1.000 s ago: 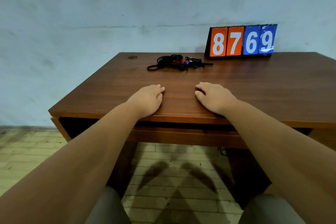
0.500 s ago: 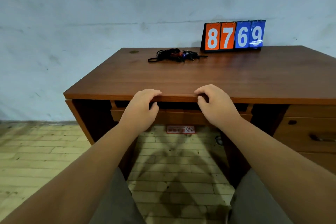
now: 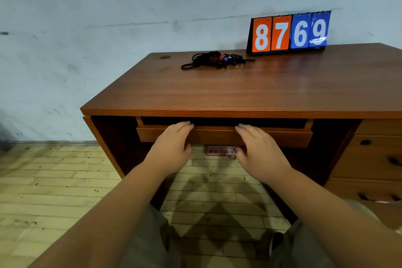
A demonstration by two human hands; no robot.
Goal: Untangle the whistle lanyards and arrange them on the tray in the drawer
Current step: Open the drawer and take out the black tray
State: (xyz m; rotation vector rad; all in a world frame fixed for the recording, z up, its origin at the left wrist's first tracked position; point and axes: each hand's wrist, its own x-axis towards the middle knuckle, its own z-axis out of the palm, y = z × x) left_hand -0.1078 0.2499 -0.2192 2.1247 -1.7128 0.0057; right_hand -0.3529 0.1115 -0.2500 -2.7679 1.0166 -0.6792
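Observation:
A tangled heap of black whistle lanyards (image 3: 214, 60) with red and blue whistles lies at the back of the brown wooden desk (image 3: 217, 91). Below the desk top sits a shallow wooden drawer (image 3: 282, 137), its front showing a dark gap above it. My left hand (image 3: 174, 148) and my right hand (image 3: 258, 150) rest on the drawer front, fingertips curled over its top edge. The thumbs are hidden. The inside of the drawer is dark and no tray shows.
An orange and blue flip scoreboard (image 3: 289, 32) reading 8769 stands at the back of the desk against the wall. A stack of drawers (image 3: 374, 159) fills the desk's right side. Pale floor boards lie below, with my knees at the bottom.
My hands left the desk top, passed its front edge and dropped onto the drawer front. The view pulled back and lowered, so the drawer now shows.

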